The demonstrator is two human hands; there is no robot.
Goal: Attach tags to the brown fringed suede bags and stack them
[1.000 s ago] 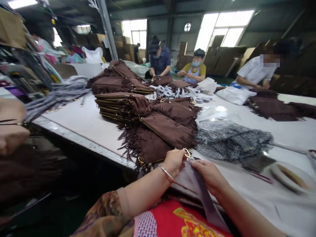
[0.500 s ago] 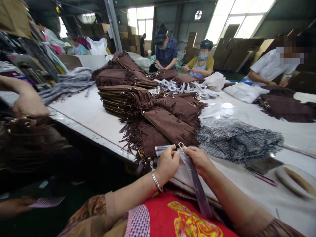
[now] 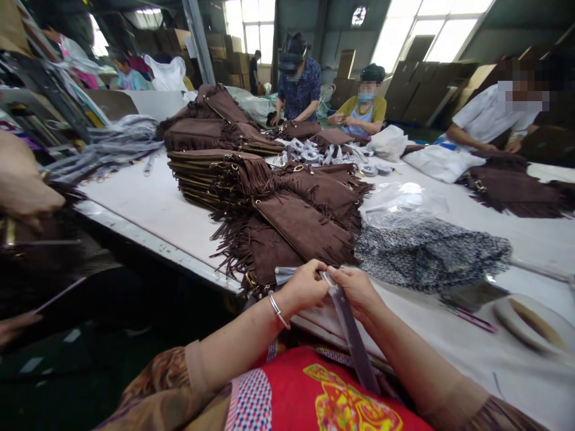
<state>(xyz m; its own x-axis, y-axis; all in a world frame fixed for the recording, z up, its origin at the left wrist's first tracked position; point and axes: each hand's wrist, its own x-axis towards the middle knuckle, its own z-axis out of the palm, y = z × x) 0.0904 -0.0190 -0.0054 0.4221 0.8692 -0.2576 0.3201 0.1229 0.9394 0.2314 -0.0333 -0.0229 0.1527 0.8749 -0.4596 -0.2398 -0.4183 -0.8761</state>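
My left hand [image 3: 308, 286], with a silver bangle at the wrist, is closed in a pinch at the metal-clip end of a plastic-wrapped brown strap [image 3: 353, 335]. Thumb and fingers of my right hand [image 3: 353, 288] pinch the same end from the other side, and the two hands touch. The strap hangs down over the red apron [image 3: 287, 389]. Another wrapped end [image 3: 284, 273] pokes out left of my left hand. Just beyond my hands lie brown fringed bags [image 3: 300, 224] with gold zips and rings.
Stacked bags [image 3: 202, 173] stand at the table's [image 3: 135, 209] left. A speckled cloth [image 3: 431, 254], clear plastic [image 3: 399, 203], a tape roll [image 3: 532, 323] and a pink tool [image 3: 476, 320] lie right. Another person's hand [image 3: 27, 185] holds a bag at far left; several people work across the table.
My hands have drawn together over the strap's clip, which is now mostly covered. At the left edge, the other person's hand and bag have moved left and closer.
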